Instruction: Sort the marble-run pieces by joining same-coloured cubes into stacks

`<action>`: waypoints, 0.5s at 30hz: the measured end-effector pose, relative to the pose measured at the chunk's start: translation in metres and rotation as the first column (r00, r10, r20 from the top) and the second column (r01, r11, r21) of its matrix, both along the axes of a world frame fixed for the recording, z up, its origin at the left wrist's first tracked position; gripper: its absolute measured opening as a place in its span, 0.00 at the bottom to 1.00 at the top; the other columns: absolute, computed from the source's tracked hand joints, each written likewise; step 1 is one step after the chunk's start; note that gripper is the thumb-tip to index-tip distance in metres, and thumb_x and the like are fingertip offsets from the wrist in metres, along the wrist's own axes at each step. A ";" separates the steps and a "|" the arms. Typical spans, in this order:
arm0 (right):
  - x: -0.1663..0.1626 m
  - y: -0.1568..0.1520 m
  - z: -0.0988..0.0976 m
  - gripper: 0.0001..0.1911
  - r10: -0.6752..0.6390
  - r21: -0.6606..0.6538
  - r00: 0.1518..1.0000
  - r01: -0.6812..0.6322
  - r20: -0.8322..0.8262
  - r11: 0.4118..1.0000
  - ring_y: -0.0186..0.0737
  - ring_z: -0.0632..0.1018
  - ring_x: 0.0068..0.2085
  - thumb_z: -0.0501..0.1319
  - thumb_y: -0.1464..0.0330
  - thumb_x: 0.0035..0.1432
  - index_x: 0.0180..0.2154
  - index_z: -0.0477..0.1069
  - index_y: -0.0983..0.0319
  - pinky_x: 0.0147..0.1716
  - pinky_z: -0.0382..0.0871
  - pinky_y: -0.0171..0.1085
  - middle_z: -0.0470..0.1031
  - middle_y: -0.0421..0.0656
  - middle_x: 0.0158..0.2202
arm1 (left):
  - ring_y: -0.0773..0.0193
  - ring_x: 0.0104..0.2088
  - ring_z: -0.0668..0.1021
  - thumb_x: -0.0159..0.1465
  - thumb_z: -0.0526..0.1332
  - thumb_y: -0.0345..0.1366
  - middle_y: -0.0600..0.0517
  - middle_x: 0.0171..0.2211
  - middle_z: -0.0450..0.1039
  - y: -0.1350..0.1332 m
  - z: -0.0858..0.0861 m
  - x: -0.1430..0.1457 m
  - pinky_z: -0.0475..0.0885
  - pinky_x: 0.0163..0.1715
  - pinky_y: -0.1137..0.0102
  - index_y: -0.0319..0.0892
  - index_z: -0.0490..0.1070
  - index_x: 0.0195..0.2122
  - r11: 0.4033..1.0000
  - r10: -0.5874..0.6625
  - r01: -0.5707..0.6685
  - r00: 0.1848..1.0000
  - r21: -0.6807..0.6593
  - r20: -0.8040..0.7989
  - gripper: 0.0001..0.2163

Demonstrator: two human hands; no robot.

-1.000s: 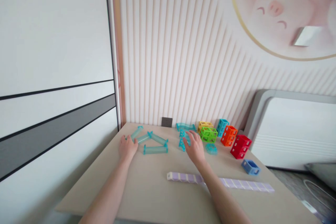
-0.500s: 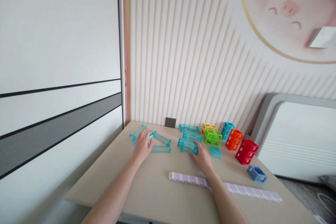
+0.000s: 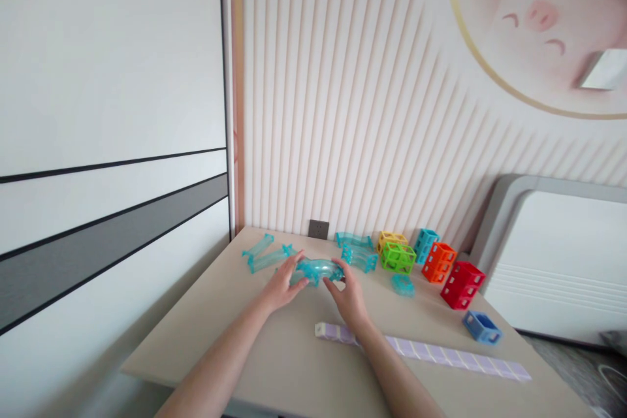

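Between my two hands is a curved translucent teal track piece, held near the left side of the table. My left hand grips its left end, and my right hand has thumb and fingers around the right end. Just left of my left hand lie straight teal track pieces, one nearer and one farther. Another teal piece is partly hidden beneath my hands. To the right of my hands sit a curved teal piece and, behind it, a wavy teal piece.
At the right stand yellow, green, teal, orange and red open-frame blocks. A blue block and a round teal piece lie nearer. A purple-and-white strip crosses the front, under my right forearm.
My right hand has carried the curved track piece left from the right-hand group. My left hand has moved right and down from the straight pieces and now grips its other end.
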State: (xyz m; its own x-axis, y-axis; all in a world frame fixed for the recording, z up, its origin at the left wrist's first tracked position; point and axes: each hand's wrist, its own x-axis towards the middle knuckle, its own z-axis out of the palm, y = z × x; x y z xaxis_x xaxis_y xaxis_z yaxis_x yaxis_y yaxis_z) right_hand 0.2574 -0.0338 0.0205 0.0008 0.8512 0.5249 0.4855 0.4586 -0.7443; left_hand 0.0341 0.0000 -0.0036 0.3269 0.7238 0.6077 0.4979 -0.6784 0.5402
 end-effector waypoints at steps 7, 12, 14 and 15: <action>-0.040 0.017 0.005 0.22 0.018 -0.047 0.996 -0.014 0.089 0.999 0.45 0.77 0.51 0.60 0.65 0.59 0.55 0.65 0.56 0.50 0.72 0.44 0.75 0.46 0.52 | 0.60 0.45 0.80 0.65 0.57 0.33 0.45 0.50 0.74 0.013 0.001 -0.014 0.79 0.46 0.64 0.43 0.66 0.55 0.978 0.206 -0.207 0.963 -0.011 0.171 0.16; -0.054 0.036 0.015 0.18 -0.128 -0.126 0.946 0.172 0.297 0.977 0.48 0.79 0.49 0.58 0.65 0.61 0.53 0.66 0.58 0.47 0.71 0.43 0.77 0.48 0.49 | 0.58 0.43 0.80 0.66 0.57 0.36 0.44 0.46 0.74 0.026 0.003 -0.035 0.77 0.47 0.61 0.42 0.68 0.48 0.880 0.470 -0.474 0.859 -0.030 0.205 0.10; -0.060 0.045 0.015 0.17 -0.124 -0.163 0.913 0.201 0.388 0.966 0.48 0.79 0.48 0.58 0.66 0.61 0.52 0.67 0.59 0.45 0.71 0.41 0.77 0.48 0.48 | 0.56 0.45 0.79 0.67 0.57 0.36 0.44 0.45 0.73 0.029 0.004 -0.044 0.76 0.49 0.59 0.42 0.68 0.46 0.836 0.544 -0.548 0.815 -0.038 0.201 0.08; -0.063 0.048 0.014 0.16 -0.117 -0.171 0.903 0.204 0.414 0.964 0.47 0.79 0.48 0.57 0.66 0.61 0.52 0.67 0.59 0.44 0.71 0.40 0.77 0.48 0.48 | 0.55 0.46 0.78 0.67 0.56 0.36 0.44 0.45 0.73 0.030 0.004 -0.048 0.75 0.50 0.58 0.43 0.68 0.46 0.815 0.574 -0.578 0.796 -0.039 0.195 0.08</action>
